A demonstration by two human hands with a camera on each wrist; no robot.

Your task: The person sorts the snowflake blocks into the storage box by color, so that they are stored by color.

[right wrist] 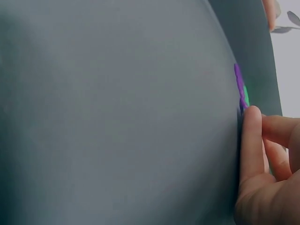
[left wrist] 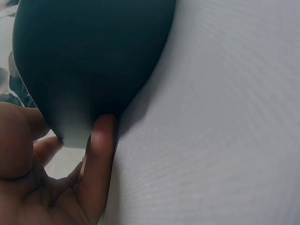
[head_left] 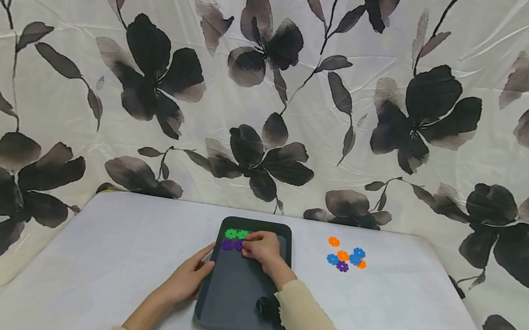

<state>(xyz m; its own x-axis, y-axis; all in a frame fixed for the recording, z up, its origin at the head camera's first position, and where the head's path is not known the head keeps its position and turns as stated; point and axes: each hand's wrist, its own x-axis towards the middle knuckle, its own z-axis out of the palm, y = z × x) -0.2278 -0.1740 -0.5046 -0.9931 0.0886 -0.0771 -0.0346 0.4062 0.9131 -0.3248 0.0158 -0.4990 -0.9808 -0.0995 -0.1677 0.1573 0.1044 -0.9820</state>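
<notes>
A dark grey tray [head_left: 238,299] lies lengthwise on the table. In its far left corner, green flower-shaped discs [head_left: 231,233] form a row along the far wall, with purple flower-shaped discs [head_left: 228,244] in a row just nearer. My right hand [head_left: 263,247] is over the right end of these rows, its fingertips pinching a purple disc [right wrist: 238,77] low on the tray floor; the fingers partly hide it. My left hand [head_left: 188,275] grips the tray's left side, thumb and fingers about its wall [left wrist: 77,126].
Right of the tray, a loose group of discs lies on the white table [head_left: 375,321]: orange discs [head_left: 334,241], blue discs [head_left: 332,259] and one purple disc [head_left: 342,266]. Some overlap. Behind the table hangs a floral cloth [head_left: 337,165]. Black wrist cameras [head_left: 268,307] sit on both wrists.
</notes>
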